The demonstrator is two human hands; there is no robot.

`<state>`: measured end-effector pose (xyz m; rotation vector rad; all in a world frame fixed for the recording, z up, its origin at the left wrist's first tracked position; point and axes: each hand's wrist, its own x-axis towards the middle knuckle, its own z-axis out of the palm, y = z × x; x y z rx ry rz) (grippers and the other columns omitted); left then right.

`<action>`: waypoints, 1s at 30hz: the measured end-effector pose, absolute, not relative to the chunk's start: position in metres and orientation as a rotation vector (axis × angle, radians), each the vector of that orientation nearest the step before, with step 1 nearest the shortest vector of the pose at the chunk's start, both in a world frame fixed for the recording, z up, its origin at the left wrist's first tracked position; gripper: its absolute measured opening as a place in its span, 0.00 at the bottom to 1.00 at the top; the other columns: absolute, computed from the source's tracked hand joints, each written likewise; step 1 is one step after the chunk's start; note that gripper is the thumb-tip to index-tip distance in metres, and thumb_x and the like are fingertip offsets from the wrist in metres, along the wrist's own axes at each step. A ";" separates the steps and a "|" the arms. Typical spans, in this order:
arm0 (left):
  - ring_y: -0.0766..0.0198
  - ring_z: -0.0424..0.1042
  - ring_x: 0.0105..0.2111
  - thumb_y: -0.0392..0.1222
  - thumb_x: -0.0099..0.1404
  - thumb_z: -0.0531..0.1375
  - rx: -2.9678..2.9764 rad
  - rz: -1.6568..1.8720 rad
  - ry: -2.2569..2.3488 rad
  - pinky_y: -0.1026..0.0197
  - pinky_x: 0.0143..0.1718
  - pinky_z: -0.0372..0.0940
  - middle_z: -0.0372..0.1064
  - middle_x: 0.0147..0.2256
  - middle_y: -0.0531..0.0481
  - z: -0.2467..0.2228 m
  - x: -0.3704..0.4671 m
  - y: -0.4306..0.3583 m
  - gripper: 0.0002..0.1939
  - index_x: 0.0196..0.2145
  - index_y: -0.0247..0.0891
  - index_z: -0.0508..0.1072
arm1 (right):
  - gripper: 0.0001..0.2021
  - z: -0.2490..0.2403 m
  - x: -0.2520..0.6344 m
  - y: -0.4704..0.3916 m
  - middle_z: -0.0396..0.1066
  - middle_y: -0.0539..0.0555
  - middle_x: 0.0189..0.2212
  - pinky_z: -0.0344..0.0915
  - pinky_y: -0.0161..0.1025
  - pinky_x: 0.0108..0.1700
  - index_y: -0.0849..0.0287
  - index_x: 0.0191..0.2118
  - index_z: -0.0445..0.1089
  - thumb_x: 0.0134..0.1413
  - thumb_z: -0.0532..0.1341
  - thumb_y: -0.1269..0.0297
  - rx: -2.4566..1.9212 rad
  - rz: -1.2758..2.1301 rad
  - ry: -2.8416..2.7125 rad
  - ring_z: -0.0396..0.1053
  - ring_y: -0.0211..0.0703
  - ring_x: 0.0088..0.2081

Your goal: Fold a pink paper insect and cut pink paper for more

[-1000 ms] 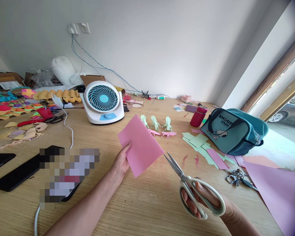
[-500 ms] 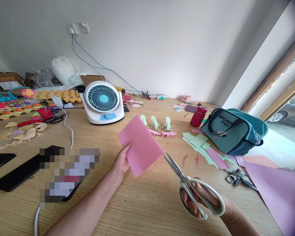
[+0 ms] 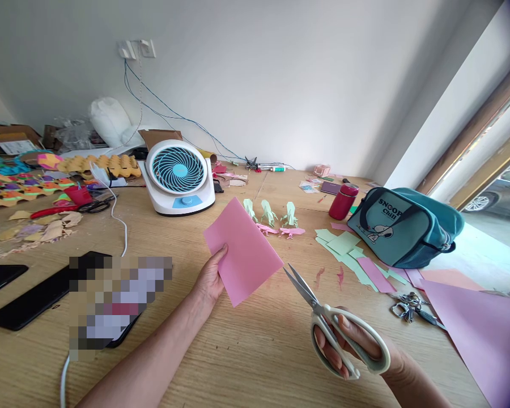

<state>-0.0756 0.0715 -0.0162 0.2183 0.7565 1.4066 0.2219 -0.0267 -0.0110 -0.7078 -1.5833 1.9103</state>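
Note:
Between the thumb and fingers of my left hand is a square-looking sheet of pink paper, raised above the table and tilted. My right hand has its fingers through the pale handles of a pair of scissors. The blades are slightly apart, and their tips point up and left, just off the paper's right corner without cutting it. Behind the sheet stand several green folded-paper figures, with pink folded ones in front of them. Fingers behind the pink sheet are hidden.
A white fan stands at back left, near a blurred-out device. Green paper pieces, keys, a red flask and a teal bag lie right. A large pink sheet covers the right edge.

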 end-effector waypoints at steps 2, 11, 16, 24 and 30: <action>0.59 0.79 0.34 0.34 0.66 0.60 0.218 1.408 0.757 0.57 0.38 0.74 0.79 0.35 0.45 -0.015 -0.075 0.071 0.09 0.44 0.33 0.74 | 0.28 -0.011 0.222 -0.027 0.66 0.53 0.20 0.55 0.28 0.18 0.67 0.36 0.71 0.63 0.51 0.42 -0.709 1.912 -1.580 0.64 0.33 0.18; 0.58 0.79 0.34 0.34 0.66 0.60 0.219 1.406 0.754 0.57 0.38 0.74 0.79 0.36 0.44 -0.015 -0.075 0.071 0.10 0.45 0.32 0.74 | 0.29 -0.010 0.221 -0.026 0.66 0.53 0.19 0.54 0.28 0.18 0.67 0.35 0.71 0.63 0.51 0.42 -0.724 1.895 -1.599 0.64 0.33 0.18; 0.59 0.79 0.33 0.34 0.65 0.61 0.219 1.411 0.766 0.58 0.38 0.75 0.79 0.35 0.44 -0.015 -0.075 0.071 0.10 0.44 0.32 0.74 | 0.28 -0.010 0.220 -0.025 0.65 0.52 0.19 0.52 0.28 0.17 0.67 0.36 0.71 0.64 0.51 0.43 -0.710 1.873 -1.614 0.63 0.33 0.17; 0.58 0.79 0.34 0.34 0.65 0.61 0.236 1.398 0.776 0.57 0.38 0.74 0.79 0.36 0.45 -0.015 -0.075 0.070 0.09 0.44 0.33 0.74 | 0.29 -0.009 0.220 -0.027 0.64 0.51 0.18 0.53 0.29 0.17 0.66 0.34 0.72 0.62 0.51 0.40 -0.749 1.891 -1.597 0.62 0.32 0.17; 0.58 0.79 0.35 0.35 0.64 0.62 0.251 1.387 0.776 0.57 0.38 0.74 0.79 0.36 0.44 -0.014 -0.074 0.069 0.11 0.45 0.33 0.74 | 0.29 -0.012 0.222 -0.026 0.65 0.52 0.20 0.54 0.29 0.18 0.67 0.36 0.71 0.63 0.50 0.41 -0.767 1.894 -1.584 0.64 0.33 0.17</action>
